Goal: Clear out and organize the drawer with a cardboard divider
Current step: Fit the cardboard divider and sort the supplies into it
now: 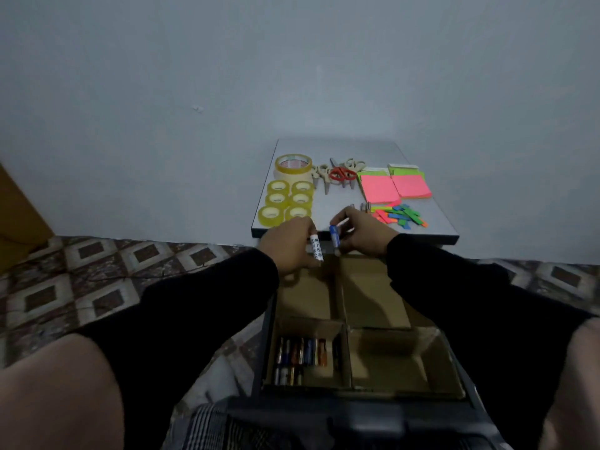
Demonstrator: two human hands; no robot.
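**Two markers held above the divided drawer**

Both hands hover over the far end of the open drawer (467, 381), just at the near edge of the tabletop (324, 219). The left hand (287, 243) has its grip clamped on a white marker (316, 249); the right hand (363, 233) has its grip clamped on a blue marker (334, 237). The markers' tips point down toward the cardboard divider (345, 323), which splits the drawer into four compartments. Batteries (303, 354) lie in the near-left compartment. On the tabletop sit tape rolls (287, 203) at left, scissors (341, 174) in the middle, pink sticky notes (394, 186) and coloured tabs (402, 216) at right.
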